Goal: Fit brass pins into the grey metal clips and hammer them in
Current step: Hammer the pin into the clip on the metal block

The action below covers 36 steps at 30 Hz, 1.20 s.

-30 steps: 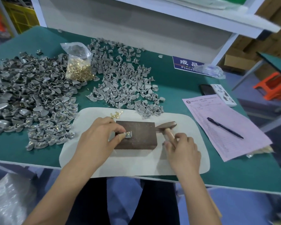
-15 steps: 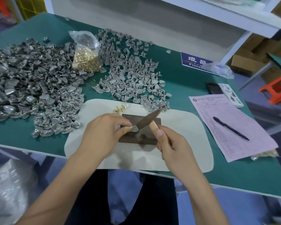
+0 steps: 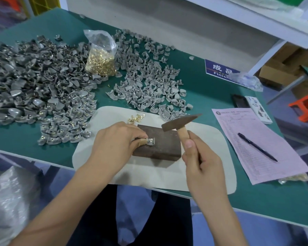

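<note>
A grey metal clip (image 3: 151, 140) is shown at the centre of the frame, lying on a dark block (image 3: 158, 144) and pinched at its left edge by the thumb and forefinger of the left hand (image 3: 116, 141). It is judged small, light, stiff and apt to skid under a blow, so a hold on the edge away from the pin is advised. A pale, shiny face is seen; the brass pin cannot be made out. The right hand (image 3: 202, 163) is curled round the wooden handle of the hammer (image 3: 180, 123), whose head is raised above the block. Loose brass pins (image 3: 134, 118) lie on the bench (image 3: 25, 139) pad just above.
</note>
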{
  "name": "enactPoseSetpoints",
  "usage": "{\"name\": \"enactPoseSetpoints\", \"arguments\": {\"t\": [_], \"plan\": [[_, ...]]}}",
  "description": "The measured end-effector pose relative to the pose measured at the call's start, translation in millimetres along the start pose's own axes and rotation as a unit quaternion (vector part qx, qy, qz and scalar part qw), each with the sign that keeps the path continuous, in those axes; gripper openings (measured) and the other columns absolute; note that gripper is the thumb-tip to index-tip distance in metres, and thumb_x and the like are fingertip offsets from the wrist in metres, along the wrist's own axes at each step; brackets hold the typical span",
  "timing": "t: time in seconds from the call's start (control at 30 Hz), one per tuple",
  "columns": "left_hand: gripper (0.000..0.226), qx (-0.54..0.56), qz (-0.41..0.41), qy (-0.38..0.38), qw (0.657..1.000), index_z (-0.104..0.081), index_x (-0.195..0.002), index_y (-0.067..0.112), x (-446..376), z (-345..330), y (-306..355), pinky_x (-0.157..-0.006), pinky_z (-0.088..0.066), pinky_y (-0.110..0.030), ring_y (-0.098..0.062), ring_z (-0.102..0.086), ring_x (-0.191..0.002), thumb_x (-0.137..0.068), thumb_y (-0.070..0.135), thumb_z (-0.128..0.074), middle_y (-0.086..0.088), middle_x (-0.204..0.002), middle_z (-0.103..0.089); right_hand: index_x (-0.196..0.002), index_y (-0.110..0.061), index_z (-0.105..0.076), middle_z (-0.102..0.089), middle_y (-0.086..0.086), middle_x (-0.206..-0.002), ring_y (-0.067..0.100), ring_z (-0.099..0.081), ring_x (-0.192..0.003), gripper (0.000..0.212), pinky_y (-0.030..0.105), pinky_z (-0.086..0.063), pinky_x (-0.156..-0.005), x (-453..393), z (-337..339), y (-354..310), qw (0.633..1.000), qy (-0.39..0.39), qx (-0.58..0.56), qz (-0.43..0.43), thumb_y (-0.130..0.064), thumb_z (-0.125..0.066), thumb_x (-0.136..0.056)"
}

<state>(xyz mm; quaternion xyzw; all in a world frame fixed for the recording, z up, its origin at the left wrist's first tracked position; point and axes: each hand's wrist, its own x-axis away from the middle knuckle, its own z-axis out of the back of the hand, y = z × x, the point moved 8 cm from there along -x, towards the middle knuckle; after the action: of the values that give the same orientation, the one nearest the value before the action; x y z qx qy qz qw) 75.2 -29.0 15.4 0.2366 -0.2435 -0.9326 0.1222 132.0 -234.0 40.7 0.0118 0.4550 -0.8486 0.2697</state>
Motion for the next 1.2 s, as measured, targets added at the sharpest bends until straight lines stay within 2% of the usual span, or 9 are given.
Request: {"name": "enactPoseSetpoints", "arguments": {"t": [0.1, 0.23, 0.33, 0.43, 0.57, 0.7, 0.8, 0.93, 1.2], "plan": [[0.013, -0.004, -0.009, 0.008, 1.0, -0.071, -0.087, 0.04, 0.4, -0.1, -0.6, -0.055, -0.052, -0.027, -0.004, -0.061, -0.083, -0.079, 0.04, -0.081, 0.024, -0.088, -0.07, -0.132, -0.039, -0.065, -0.067, -0.035, -0.098, -0.008, -0.062, -0.087, 0.035, 0.012, -0.045, -0.077, 3.9, -18.0, 2.2, 0.999, -0.043, 0.008, -0.021, -0.044, -0.04, -0.108], [0.011, -0.008, -0.016, 0.013, 1.0, -0.069, -0.088, 0.04, 0.5, 0.1, 0.6, -0.055, -0.051, -0.026, -0.003, -0.059, -0.082, -0.083, 0.051, -0.069, 0.024, -0.087, -0.069, -0.133, -0.045, -0.06, -0.064, -0.026, -0.078, 0.004, -0.05, -0.062, 0.039, 0.024, -0.04, -0.059, -0.3, -13.2, 8.2, 0.996, -0.051, 0.072, -0.027, -0.057, -0.035, -0.105], [0.009, -0.008, -0.009, 0.018, 1.0, -0.072, -0.084, 0.041, 1.6, 0.2, -1.3, -0.056, -0.052, -0.028, -0.008, -0.061, -0.084, -0.081, 0.049, -0.076, 0.024, -0.084, -0.069, -0.134, -0.041, -0.062, -0.068, -0.031, -0.1, -0.002, -0.063, -0.084, 0.034, 0.015, -0.048, -0.073, 2.3, -6.6, 0.0, 1.0, 0.009, 0.002, -0.008, -0.043, -0.039, -0.109], [0.014, 0.002, -0.013, 0.021, 1.0, -0.072, -0.084, 0.04, 1.5, 1.6, -0.3, -0.055, -0.054, -0.03, -0.01, -0.063, -0.084, -0.076, 0.041, -0.083, 0.024, -0.082, -0.069, -0.136, -0.035, -0.064, -0.07, -0.028, -0.117, -0.007, -0.065, -0.097, 0.04, 0.025, -0.053, -0.085, 2.7, -23.6, 4.3, 0.996, -0.071, 0.025, -0.042, -0.047, -0.042, -0.105], [0.013, 0.001, 0.003, 0.012, 1.0, -0.072, -0.082, 0.04, 1.1, 1.9, -1.5, -0.058, -0.054, -0.03, -0.006, -0.061, -0.086, -0.076, 0.042, -0.083, 0.024, -0.08, -0.067, -0.133, -0.042, -0.063, -0.068, -0.021, -0.086, 0.007, -0.06, -0.07, 0.035, 0.019, -0.047, -0.062, -2.7, 1.5, -4.3, 1.0, 0.014, 0.027, -0.001, -0.047, -0.039, -0.107], [0.012, 0.003, 0.01, 0.009, 1.0, -0.074, -0.081, 0.043, 0.5, 1.9, -1.1, -0.059, -0.053, -0.028, -0.006, -0.062, -0.088, -0.074, 0.042, -0.084, 0.027, -0.081, -0.068, -0.138, -0.033, -0.063, -0.069, -0.032, -0.106, -0.009, -0.064, -0.091, 0.036, 0.011, -0.046, -0.081, 7.3, -13.6, -2.2, 1.0, -0.018, 0.012, -0.016, -0.039, -0.045, -0.108], [0.01, -0.002, 0.007, 0.004, 1.0, -0.076, -0.082, 0.045, 0.4, 4.9, 0.0, -0.058, -0.048, -0.024, -0.006, -0.062, -0.092, -0.075, 0.043, -0.083, 0.027, -0.083, -0.069, -0.136, -0.038, -0.063, -0.067, -0.025, -0.081, 0.001, -0.055, -0.064, 0.036, 0.018, -0.042, -0.063, 9.4, -24.5, 13.0, 0.993, -0.092, 0.056, -0.049, -0.044, -0.046, -0.105], [0.01, 0.004, 0.014, 0.008, 1.0, -0.076, -0.08, 0.045, 0.0, 6.5, 1.7, -0.058, -0.046, -0.023, -0.007, -0.064, -0.091, -0.073, 0.043, -0.083, 0.028, -0.081, -0.067, -0.134, -0.045, -0.06, -0.062, -0.033, -0.08, 0.0, -0.059, -0.072, 0.039, 0.019, -0.045, -0.066, 4.5, -0.1, 21.0, 0.997, -0.011, 0.048, -0.063, -0.052, -0.039, -0.102], [0.015, 0.022, 0.026, 0.01, 0.999, -0.075, -0.077, 0.043, 0.9, 9.0, 6.2, -0.059, -0.054, -0.031, -0.011, -0.065, -0.086, -0.07, 0.039, -0.087, 0.032, -0.076, -0.058, -0.144, -0.032, -0.052, -0.056, 0.004, -0.109, 0.028, -0.054, -0.086, 0.041, 0.039, -0.043, -0.072, -1.0, 31.6, 79.4, 0.922, 0.051, 0.311, -0.226, -0.024, -0.043, -0.105]]}}
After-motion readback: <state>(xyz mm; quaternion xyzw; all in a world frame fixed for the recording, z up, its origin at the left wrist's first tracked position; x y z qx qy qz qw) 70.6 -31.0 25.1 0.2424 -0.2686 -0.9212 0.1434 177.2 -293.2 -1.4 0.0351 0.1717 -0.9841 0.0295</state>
